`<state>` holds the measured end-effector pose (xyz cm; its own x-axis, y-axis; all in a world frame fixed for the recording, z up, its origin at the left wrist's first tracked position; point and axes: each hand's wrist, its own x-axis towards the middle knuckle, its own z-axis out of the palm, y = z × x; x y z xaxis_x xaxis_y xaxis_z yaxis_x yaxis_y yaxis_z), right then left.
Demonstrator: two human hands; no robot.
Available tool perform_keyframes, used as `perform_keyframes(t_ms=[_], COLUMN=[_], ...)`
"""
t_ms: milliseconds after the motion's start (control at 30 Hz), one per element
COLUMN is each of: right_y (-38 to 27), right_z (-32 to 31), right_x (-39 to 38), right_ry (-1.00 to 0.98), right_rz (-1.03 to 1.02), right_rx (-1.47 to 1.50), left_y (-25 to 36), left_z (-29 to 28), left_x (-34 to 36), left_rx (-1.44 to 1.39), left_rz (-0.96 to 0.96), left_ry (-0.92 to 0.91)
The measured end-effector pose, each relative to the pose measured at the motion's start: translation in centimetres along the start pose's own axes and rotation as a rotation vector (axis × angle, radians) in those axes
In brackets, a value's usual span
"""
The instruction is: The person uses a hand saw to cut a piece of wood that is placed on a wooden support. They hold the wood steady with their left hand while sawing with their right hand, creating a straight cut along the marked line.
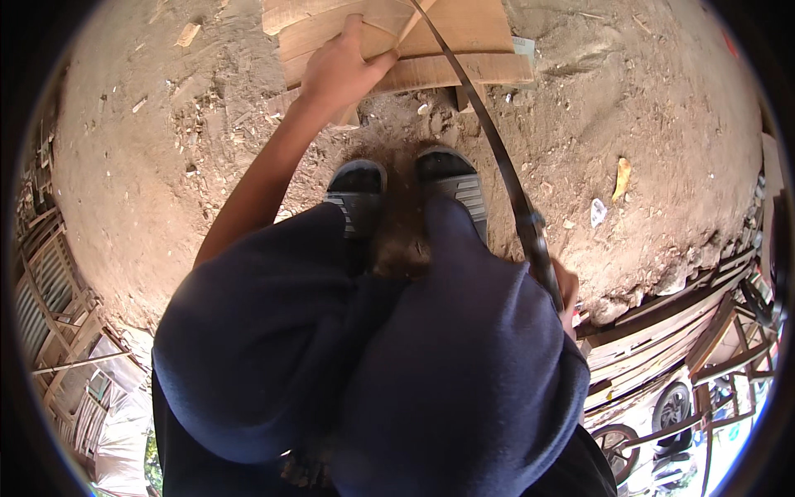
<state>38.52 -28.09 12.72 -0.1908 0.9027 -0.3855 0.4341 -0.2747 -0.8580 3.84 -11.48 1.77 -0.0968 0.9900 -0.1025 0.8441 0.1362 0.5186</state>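
My left hand (344, 70) rests on a low wooden bench or stack of boards (476, 29) at the top of the view, its thumb and a finger spread over the wood. My right hand (567, 290), partly hidden beside my right knee, is closed round the near end of a long, dark-bladed tool (495, 137). That blade runs up and to the left, narrowing until it crosses the boards at the upper edge. Whether it has teeth cannot be made out. Close to its far part, a thin strip of wood (413, 25) slants across the boards.
My feet in dark striped slides (360, 195) stand on bare earth before the bench. A yellowish scrap (622, 178) and a whitish scrap (598, 212) lie to the right. Stacked planks (654, 340) and a wheel (672, 406) are at the lower right; wooden framing (62, 282) stands at the left.
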Motion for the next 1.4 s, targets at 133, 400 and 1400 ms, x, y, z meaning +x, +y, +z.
perform_keyframes(t_ms=[133,400,1400], right_y=[0.4,0.2,6.1], right_z=[-1.1,0.4,-0.6], right_x=[-2.6,0.6,1.0], right_ry=[0.044,0.033,0.094], right_rz=[0.004,-0.058,-0.340], right_rx=[-0.085,-0.085,-0.203], left_y=[0.0,0.0,-0.6], left_z=[-0.5,0.2,0.7], left_x=[0.1,-0.1,0.5], left_rx=[-0.008,0.001,0.023], left_rz=[-0.006,-0.003,0.081], left_ry=[-0.019,0.000,0.037])
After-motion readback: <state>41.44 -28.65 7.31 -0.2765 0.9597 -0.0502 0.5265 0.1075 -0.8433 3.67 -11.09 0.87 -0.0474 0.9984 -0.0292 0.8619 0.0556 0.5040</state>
